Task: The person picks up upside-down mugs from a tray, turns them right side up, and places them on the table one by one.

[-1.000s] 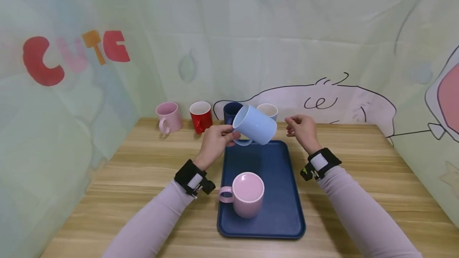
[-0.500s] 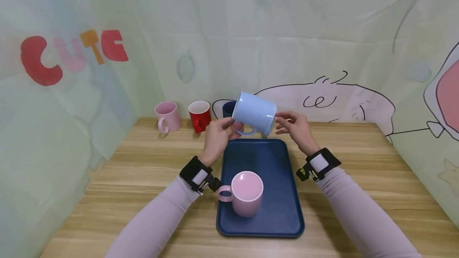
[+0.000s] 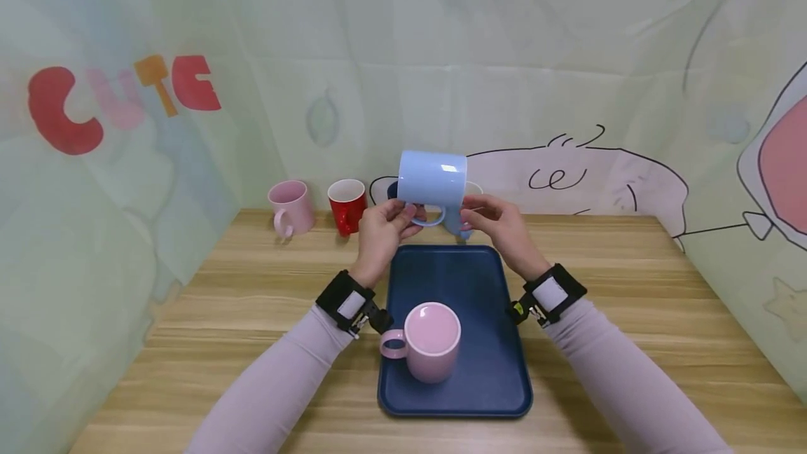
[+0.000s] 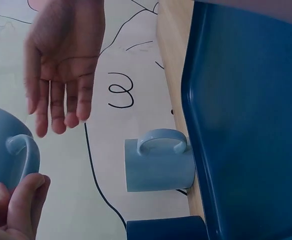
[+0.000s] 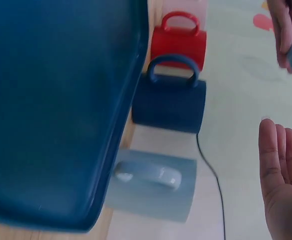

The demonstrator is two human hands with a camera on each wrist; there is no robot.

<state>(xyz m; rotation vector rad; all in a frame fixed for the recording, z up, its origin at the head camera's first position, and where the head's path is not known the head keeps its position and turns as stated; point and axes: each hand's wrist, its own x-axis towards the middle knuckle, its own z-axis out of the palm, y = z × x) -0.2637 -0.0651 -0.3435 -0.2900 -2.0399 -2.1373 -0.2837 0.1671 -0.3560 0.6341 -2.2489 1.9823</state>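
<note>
A light blue mug (image 3: pixel 431 179) is held on its side above the far end of the dark blue tray (image 3: pixel 454 279). My left hand (image 3: pixel 380 237) pinches its handle (image 3: pixel 430 220), which hangs below the body. The left wrist view shows the thumb and fingers closed on that handle (image 4: pixel 31 157). Near the mug's right end is my right hand (image 3: pixel 504 233); its fingers are nearly straight and hold nothing, as the right wrist view shows with the palm (image 5: pixel 288 200) visible. A pink mug (image 3: pixel 432 343) stands on the tray's near part, handle to the left.
Behind the tray, a row of mugs stands along the back: pink (image 3: pixel 292 207), red (image 3: pixel 347 206), dark blue (image 5: pixel 169 102) and another light blue one (image 5: pixel 153 185). The raised mug partly hides the last two in the head view. A printed curtain (image 3: pixel 378 90) hangs behind the table.
The light blue mug has risen and turned from tilted to level on its side, shifting slightly left. My right hand has moved left, close to it. The pink mug on the tray stays put.
</note>
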